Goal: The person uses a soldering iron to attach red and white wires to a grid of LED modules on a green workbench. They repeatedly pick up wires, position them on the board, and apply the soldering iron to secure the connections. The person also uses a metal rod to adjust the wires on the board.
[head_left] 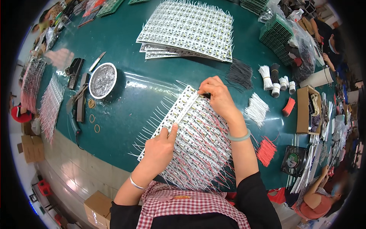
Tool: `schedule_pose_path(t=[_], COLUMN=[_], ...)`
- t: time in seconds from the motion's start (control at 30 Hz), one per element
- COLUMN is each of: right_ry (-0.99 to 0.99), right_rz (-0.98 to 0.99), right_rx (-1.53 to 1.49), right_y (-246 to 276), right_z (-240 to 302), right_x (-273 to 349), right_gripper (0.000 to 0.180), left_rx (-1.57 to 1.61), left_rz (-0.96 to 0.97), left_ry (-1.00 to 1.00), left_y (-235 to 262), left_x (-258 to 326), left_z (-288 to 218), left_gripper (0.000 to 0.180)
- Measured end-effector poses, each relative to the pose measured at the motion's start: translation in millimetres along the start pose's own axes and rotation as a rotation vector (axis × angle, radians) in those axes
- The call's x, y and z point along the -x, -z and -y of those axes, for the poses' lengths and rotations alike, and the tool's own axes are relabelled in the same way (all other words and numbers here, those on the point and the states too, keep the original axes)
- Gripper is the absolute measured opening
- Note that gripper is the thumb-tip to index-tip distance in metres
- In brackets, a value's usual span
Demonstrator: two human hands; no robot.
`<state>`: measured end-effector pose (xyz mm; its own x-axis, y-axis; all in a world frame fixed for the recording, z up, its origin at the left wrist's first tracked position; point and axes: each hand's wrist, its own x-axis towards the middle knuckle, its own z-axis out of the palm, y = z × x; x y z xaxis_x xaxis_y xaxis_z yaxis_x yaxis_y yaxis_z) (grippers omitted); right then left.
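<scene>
forearms bare. left wrist: thin silver bangle [135, 183]. right wrist: pale green bangle [239, 137]. black short sleeves [256, 198] at upper arms. red-and-white checked apron [190, 208] over black top.

Quick tally: three loose rubber bands [92, 103] at left of the frame, one round metal dish [102, 80] beside them, four white wire bundles [282, 83] upper right, and one small black fan [292, 160] lower right.

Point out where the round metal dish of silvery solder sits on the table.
In the head view, the round dish sits on the green table, to the left of the person's left hand, beside the dark tools and above the rubber bands.
</scene>
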<state>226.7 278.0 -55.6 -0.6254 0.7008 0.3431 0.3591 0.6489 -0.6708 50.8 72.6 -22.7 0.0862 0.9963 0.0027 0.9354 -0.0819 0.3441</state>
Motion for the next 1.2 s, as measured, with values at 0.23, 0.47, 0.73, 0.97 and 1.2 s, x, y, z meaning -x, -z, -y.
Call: schedule_pose_path(t=[0.23,0.47,0.73,0.97,1.2], right_ry=[0.054,0.029,0.053,-0.051,-0.055], right_rz=[-0.001,0.017,-0.259,-0.089,0.238], right_rx=[0.200,0.235,0.124,0.000,0.139], right_y=[1.4,1.3,-3.6,-9.8,-11.2], right_z=[17.0,20.9,47.5,57.3,57.8], right_x=[4.5,4.9,3.9,8.3,8.4], right_gripper=[0.023,0.029,0.029,0.014,0.015], left_rx=[0.040,0.012,0.142,0.353,0.269], left_rz=[-0.085,-0.081,-0.104,-0.464,-0.385], left_ry=[0.040,0.044,0.084,0.273,0.277], left_y=[-1.2,-2.2,-11.4,-4.1,-18.7], left_x=[2.4,-0.7,10.7,25.7,31.3], left_z=[2.5,6.2,-1.7,6.9,3.5], left_gripper=[0.062,0.065,0.070,0.053,0.055])
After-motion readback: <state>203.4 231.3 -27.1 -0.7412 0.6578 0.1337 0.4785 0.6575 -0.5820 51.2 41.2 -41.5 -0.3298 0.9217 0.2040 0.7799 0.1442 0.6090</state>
